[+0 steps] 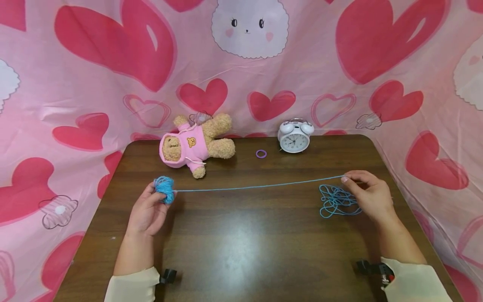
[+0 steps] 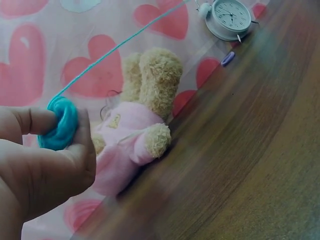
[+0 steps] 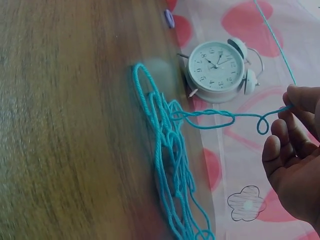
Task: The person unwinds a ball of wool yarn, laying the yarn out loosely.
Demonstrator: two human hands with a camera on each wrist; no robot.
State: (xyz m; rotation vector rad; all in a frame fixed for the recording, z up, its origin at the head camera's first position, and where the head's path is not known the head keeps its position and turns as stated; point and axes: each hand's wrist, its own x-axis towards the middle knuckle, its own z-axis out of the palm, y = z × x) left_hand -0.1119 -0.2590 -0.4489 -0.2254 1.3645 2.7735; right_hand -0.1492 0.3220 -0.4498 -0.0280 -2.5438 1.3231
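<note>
My left hand [image 1: 148,212] holds a small wound ball of blue yarn [image 1: 164,188] between thumb and fingers, at the left of the table. From the ball a single yarn strand [image 1: 245,187] runs taut across to the right. There my right hand [image 1: 371,196] pinches it between thumb and fingertips. Beneath and beside the right hand lies a loose, looped pile of the same yarn [image 1: 336,201]. In the right wrist view a length with a small loop [image 3: 263,125] leads from the pinch down to that pile [image 3: 170,145].
A teddy bear in a pink hoodie [image 1: 196,144] lies at the back left of the brown table [image 1: 241,251]. A purple ring [image 1: 261,154] and a white twin-bell alarm clock [image 1: 295,136] are along the back. Pink heart-patterned cloth [image 1: 309,63] hangs behind.
</note>
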